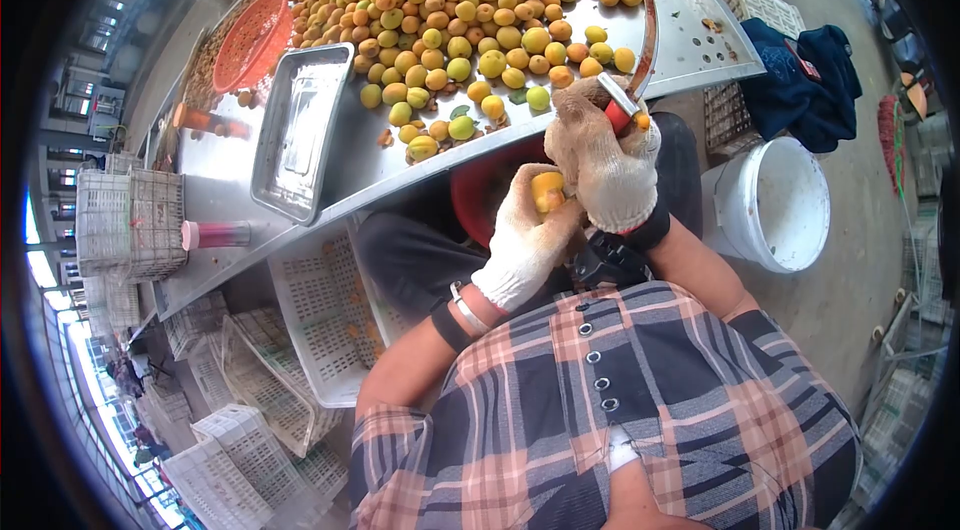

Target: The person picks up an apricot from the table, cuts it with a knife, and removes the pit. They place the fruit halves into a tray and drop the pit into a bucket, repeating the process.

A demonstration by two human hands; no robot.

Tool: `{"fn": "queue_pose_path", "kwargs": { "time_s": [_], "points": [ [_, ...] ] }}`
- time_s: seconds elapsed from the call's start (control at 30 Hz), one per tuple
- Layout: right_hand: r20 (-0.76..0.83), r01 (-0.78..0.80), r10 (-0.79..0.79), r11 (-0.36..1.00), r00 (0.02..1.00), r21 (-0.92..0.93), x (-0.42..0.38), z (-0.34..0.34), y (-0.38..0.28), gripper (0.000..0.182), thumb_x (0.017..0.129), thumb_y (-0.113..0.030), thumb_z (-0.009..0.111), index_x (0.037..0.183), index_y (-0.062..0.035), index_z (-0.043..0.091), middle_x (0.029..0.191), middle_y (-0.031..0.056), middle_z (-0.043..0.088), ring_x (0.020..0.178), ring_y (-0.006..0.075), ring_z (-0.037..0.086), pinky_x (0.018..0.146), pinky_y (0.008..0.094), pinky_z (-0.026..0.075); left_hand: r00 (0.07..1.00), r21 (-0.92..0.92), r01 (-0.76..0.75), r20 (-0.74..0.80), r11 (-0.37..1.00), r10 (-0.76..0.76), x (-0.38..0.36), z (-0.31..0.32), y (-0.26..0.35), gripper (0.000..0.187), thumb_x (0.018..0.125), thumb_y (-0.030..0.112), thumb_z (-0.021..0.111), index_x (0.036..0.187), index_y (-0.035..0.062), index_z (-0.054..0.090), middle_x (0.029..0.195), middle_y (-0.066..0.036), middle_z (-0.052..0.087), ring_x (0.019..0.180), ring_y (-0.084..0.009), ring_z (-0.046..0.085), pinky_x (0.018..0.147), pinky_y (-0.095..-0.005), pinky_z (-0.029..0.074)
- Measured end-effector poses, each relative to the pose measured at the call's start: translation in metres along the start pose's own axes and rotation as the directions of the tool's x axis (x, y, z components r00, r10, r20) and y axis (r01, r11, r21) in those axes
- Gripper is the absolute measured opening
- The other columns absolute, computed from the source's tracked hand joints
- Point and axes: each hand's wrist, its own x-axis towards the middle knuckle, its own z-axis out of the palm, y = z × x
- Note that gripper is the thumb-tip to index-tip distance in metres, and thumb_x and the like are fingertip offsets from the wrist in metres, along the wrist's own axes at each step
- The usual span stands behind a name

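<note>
My left hand [527, 235], in a white knitted glove, is closed around a yellow-orange apricot [547, 192]. Close beside it, my right hand [606, 162] wears a soiled white glove and grips a tool with a red handle [617, 116] and a metal collar. A long curved brownish strip [650, 42], seemingly its blade, rises beyond the hand. The right fingertips near the fruit are partly hidden, so contact cannot be made out. Behind the hands, a heap of apricots [470, 5], yellow, orange and greenish, covers much of the metal table [400, 162].
A metal tray [300, 125] and an orange basket [252, 40] sit on the table's left. A red basin [470, 195] shows below the hands. White crates [325, 305] stand at lower left. To the right are a white bucket [775, 205] and dark blue cloth [800, 85].
</note>
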Motion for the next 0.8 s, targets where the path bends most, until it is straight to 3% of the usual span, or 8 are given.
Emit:
{"fn": "queue_pose_path", "kwargs": {
  "time_s": [0.07, 0.13, 0.2, 0.27, 0.4, 0.5, 0.57, 0.8],
  "points": [
    [0.009, -0.047, 0.046, 0.997, 0.999, 0.065, 0.001, -0.002, -0.006, 0.010, 0.098, -0.016, 0.066, 0.097, -0.0066, 0.063, 0.062, -0.0026, 0.054, 0.048, 0.0060, 0.049, 0.044, 0.0242, 0.039, 0.999, -0.082, 0.018, 0.031, 0.996, -0.016, -0.002, -0.003, -0.001, 0.038, 0.089, 0.006, 0.067, 0.122, 0.0036, 0.048, 0.097, -0.008, 0.062, 0.076, -0.0117, 0.064, 0.065, -0.0262, 0.053],
    [0.059, -0.308, 0.307, 0.882, 0.950, 0.357, 0.005, -0.008, -0.004, 0.012, 0.097, -0.019, 0.067, 0.097, -0.0074, 0.063, 0.062, -0.0004, 0.055, 0.047, 0.0086, 0.051, 0.044, 0.0253, 0.040, 0.999, -0.043, 0.001, 0.040, 0.999, 0.001, -0.004, -0.005, 0.005, 0.038, 0.089, 0.005, 0.068, 0.122, 0.0039, 0.048, 0.097, -0.008, 0.062, 0.076, -0.0118, 0.064, 0.065, -0.0263, 0.053],
    [0.073, -0.331, 0.326, 0.883, 0.943, 0.332, 0.004, -0.009, -0.001, 0.014, 0.097, -0.021, 0.068, 0.096, -0.0086, 0.063, 0.059, 0.0011, 0.055, 0.045, 0.0105, 0.051, 0.042, 0.0269, 0.039, 0.999, -0.008, -0.015, 0.048, 1.000, 0.015, -0.006, -0.006, 0.003, 0.039, 0.089, 0.005, 0.068, 0.122, 0.0042, 0.048, 0.097, -0.007, 0.062, 0.076, -0.0119, 0.064, 0.065, -0.0264, 0.054],
    [-0.065, -0.336, 0.377, 0.881, 0.924, 0.333, 0.003, -0.005, 0.002, 0.017, 0.100, -0.025, 0.062, 0.093, -0.0093, 0.062, 0.048, -0.0036, 0.039, 0.038, 0.0090, 0.035, 0.041, 0.0271, 0.030, 0.984, 0.034, -0.164, 0.076, 0.986, 0.161, -0.002, -0.009, -0.010, 0.041, 0.088, 0.002, 0.069, 0.122, 0.0049, 0.047, 0.098, -0.007, 0.061, 0.074, -0.0119, 0.063, 0.064, -0.0262, 0.053],
    [-0.005, -0.416, 0.466, 0.794, 0.885, 0.443, 0.003, -0.013, 0.003, 0.014, 0.097, -0.023, 0.067, 0.093, -0.0100, 0.061, 0.051, -0.0022, 0.044, 0.038, 0.0098, 0.040, 0.040, 0.0271, 0.033, 0.959, 0.036, -0.235, 0.174, 0.971, 0.226, 0.003, -0.017, -0.020, 0.042, 0.088, 0.000, 0.069, 0.123, 0.0054, 0.046, 0.099, -0.007, 0.060, 0.073, -0.0113, 0.061, 0.063, -0.0262, 0.052],
    [0.037, -0.506, 0.570, 0.695, 0.821, 0.510, 0.003, -0.017, 0.008, 0.017, 0.100, -0.023, 0.062, 0.094, -0.0078, 0.059, 0.048, -0.0051, 0.034, 0.037, 0.0090, 0.030, 0.040, 0.0275, 0.027, 0.962, 0.099, -0.195, 0.214, 0.976, 0.170, 0.001, -0.022, -0.019, 0.041, 0.088, 0.000, 0.068, 0.123, 0.0052, 0.046, 0.102, -0.007, 0.059, 0.078, -0.0108, 0.061, 0.066, -0.0263, 0.053],
    [0.040, -0.518, 0.588, 0.677, 0.808, 0.522, 0.002, -0.018, 0.013, 0.019, 0.100, -0.024, 0.062, 0.094, -0.0072, 0.059, 0.048, -0.0055, 0.034, 0.037, 0.0088, 0.029, 0.040, 0.0272, 0.027, 0.926, 0.189, -0.327, 0.261, 0.926, 0.274, 0.001, -0.026, -0.023, 0.042, 0.088, -0.001, 0.068, 0.123, 0.0048, 0.046, 0.104, -0.007, 0.058, 0.082, -0.0108, 0.061, 0.068, -0.0265, 0.053],
    [0.047, -0.570, 0.664, 0.600, 0.746, 0.562, 0.001, -0.017, 0.019, 0.026, 0.102, -0.030, 0.061, 0.095, -0.0053, 0.057, 0.049, -0.0065, 0.029, 0.038, 0.0085, 0.026, 0.041, 0.0274, 0.026, 0.895, 0.246, -0.423, 0.263, 0.872, 0.360, 0.004, -0.030, -0.033, 0.043, 0.089, -0.002, 0.067, 0.125, 0.0041, 0.045, 0.106, -0.008, 0.058, 0.082, -0.0112, 0.061, 0.069, -0.0268, 0.053]
  ]
}}
